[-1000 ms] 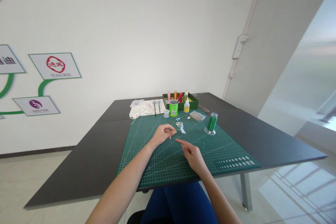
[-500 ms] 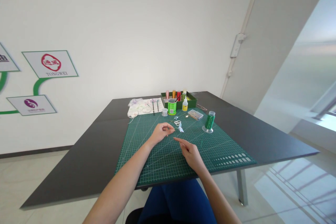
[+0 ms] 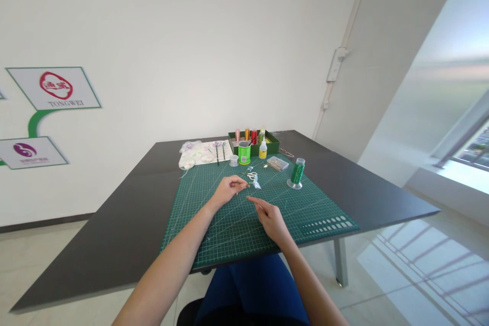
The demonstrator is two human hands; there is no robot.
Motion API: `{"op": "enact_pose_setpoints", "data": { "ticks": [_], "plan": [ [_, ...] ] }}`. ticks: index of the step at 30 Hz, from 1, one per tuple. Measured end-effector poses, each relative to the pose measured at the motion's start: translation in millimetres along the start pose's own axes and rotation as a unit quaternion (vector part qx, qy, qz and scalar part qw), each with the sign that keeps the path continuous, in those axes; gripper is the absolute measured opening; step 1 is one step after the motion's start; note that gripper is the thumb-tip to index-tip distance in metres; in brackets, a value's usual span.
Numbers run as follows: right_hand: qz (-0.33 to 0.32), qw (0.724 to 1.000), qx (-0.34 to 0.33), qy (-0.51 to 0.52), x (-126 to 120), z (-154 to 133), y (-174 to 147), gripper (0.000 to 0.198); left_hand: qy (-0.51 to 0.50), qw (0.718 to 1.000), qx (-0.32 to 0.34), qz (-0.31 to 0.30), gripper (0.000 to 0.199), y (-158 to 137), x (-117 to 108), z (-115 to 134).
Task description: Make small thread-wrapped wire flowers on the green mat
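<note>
Over the middle of the green cutting mat (image 3: 214,234), my left hand (image 3: 229,191) is closed in a pinch. Whatever sits between its fingertips is too small to make out. Just beyond those fingertips lie small white-handled scissors (image 3: 252,176) and a pale blue scrap (image 3: 256,184). My right hand (image 3: 270,218) is nearer to me and a little to the right. Its index finger points toward the left hand, with the thumb pressed close beneath. Anything held there is too fine to see. The hands are apart from each other.
Behind stand a green tin (image 3: 244,154), a glue bottle (image 3: 263,148) and a dark green box (image 3: 273,145) with thread spools. A green thread spool (image 3: 297,173) stands right, near a clear case (image 3: 277,163). A white cloth (image 3: 206,154) with thin stems lies back left.
The head view has turned slightly right, so everything sits further left in the picture. Both hands keep nearly the same pose and place over the mat.
</note>
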State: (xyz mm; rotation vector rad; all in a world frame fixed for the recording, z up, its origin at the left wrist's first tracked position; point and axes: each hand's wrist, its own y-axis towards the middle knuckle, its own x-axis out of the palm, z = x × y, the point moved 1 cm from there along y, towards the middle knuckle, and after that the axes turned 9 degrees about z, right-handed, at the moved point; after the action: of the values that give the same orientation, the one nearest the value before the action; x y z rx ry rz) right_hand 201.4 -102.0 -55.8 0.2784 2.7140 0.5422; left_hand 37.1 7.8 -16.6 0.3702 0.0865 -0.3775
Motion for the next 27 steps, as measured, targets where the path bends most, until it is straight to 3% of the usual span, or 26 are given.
{"op": "enact_pose_setpoints", "data": {
  "ticks": [27],
  "plan": [
    [0.001,1.000,-0.004,-0.011,-1.6,-1.5,0.4,0.046,0.021,1.000,0.011,-0.004,0.037,1.8,-1.7,-1.9]
  ]
}}
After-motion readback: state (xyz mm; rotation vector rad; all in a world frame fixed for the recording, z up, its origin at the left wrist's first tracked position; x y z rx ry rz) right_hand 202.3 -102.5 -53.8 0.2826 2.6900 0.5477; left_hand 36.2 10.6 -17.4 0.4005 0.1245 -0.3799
